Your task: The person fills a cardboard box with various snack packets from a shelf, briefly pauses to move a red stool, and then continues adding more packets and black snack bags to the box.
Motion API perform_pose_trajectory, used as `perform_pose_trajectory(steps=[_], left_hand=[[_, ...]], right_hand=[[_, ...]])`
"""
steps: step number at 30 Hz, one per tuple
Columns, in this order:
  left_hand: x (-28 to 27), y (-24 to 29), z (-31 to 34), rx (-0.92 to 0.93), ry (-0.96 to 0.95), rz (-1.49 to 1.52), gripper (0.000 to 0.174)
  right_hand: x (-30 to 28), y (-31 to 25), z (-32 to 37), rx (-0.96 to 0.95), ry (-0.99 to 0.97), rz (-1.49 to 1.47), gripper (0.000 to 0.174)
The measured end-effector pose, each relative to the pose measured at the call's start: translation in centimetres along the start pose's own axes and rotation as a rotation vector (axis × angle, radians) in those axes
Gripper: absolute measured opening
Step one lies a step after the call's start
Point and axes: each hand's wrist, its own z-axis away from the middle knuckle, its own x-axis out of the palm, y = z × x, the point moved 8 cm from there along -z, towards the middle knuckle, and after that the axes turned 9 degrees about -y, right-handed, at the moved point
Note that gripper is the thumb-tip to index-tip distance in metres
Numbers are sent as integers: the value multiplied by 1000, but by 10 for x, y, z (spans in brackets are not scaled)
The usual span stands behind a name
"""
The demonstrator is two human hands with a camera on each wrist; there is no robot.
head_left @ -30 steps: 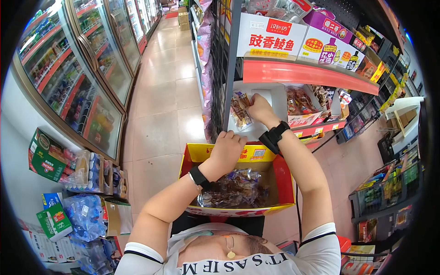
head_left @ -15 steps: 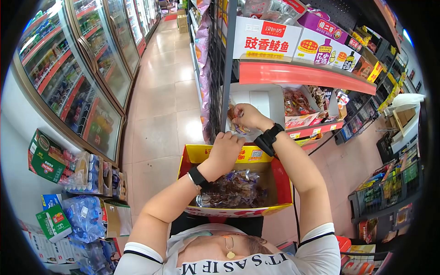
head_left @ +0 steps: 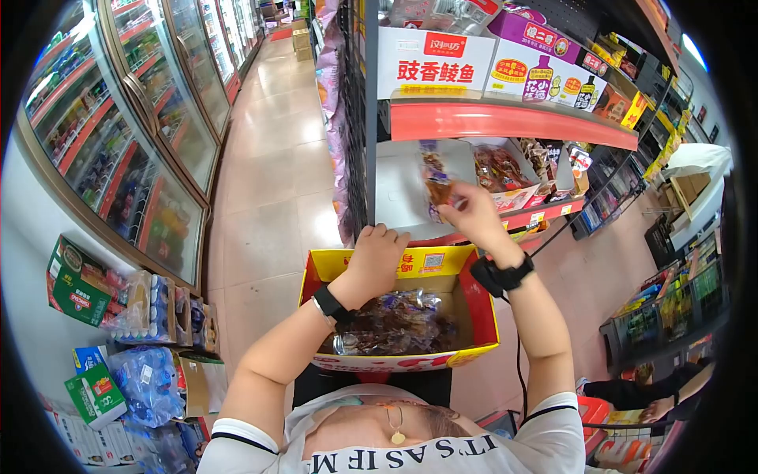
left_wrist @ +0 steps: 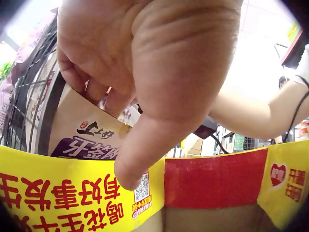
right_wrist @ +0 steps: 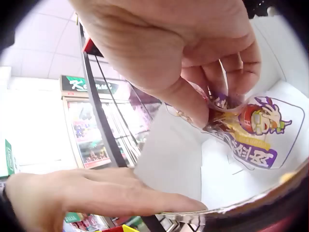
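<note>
In the head view the right hand pinches a clear snack packet over the white box on the shelf. The right wrist view shows the packet between thumb and fingers of the right hand, purple print facing out. The left hand grips the touching edges of the yellow-and-red box and the white box. Its thumb lies on the yellow wall, the fingers curled behind, in the left wrist view. Dark snack packets lie inside the yellow-and-red box.
Black wire mesh borders the shelf on the left. Above hangs a red shelf edge under printed cartons. Another open snack box sits to the right. Glass-door coolers line the left; another person's arm is lower right.
The right hand has moved from the white box's left side to the right, now with a packet raised in its fingers. The left hand keeps its hold; the head view has shifted slightly.
</note>
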Motion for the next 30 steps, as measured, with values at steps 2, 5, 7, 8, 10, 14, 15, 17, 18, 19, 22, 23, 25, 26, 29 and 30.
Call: perform_pose_trajectory(steps=[2, 5, 7, 8, 10, 14, 15, 17, 18, 19, 22, 23, 25, 26, 29, 30], left_hand=[[-2, 1, 0, 2, -8, 27, 63], [-4, 1, 1, -4, -1, 58, 62], [-5, 0, 1, -18, 11, 78, 64], [-6, 0, 1, -24, 17, 77, 62], [-13, 3, 2, -16, 1, 114, 59], [-16, 7, 3, 53, -4, 133, 49], [-14, 7, 3, 68, -12, 119, 49], [-12, 5, 2, 67, 17, 133, 44], [-11, 6, 1, 87, 8, 117, 44], [-9, 5, 0, 71, -7, 106, 43], [-13, 11, -4, 55, -8, 68, 43], [-16, 12, -6, 33, 14, 58, 44], [-18, 18, -10, 29, 36, 65, 46], [-20, 17, -12, 3, 66, 89, 48], [-20, 14, -22, 21, 131, 166, 46], [-18, 13, -25, 30, 125, 161, 46]], right_hand=[[-18, -2, 30, -6, -6, -138, 19], [-13, 7, 70, -71, -194, -360, 16], [7, 7, 97, 36, -439, -475, 17], [11, 3, 107, -33, -491, -309, 21], [17, -1, 125, -108, -531, -28, 30], [11, 5, 145, 5, -439, -29, 34], [10, 13, 150, 85, -397, -116, 32], [19, 15, 159, 0, -357, -66, 29], [24, 11, 164, -84, -336, -5, 26], [27, 3, 166, -98, -320, -1, 17], [34, 12, 175, -89, -222, 61, 17], [32, 14, 177, -87, -194, -4, 16], [29, 16, 181, -83, -146, -76, 16], [29, 17, 183, -77, -149, -77, 16], [30, 19, 187, -74, -139, -78, 16], [30, 20, 188, -81, -137, -70, 16]])
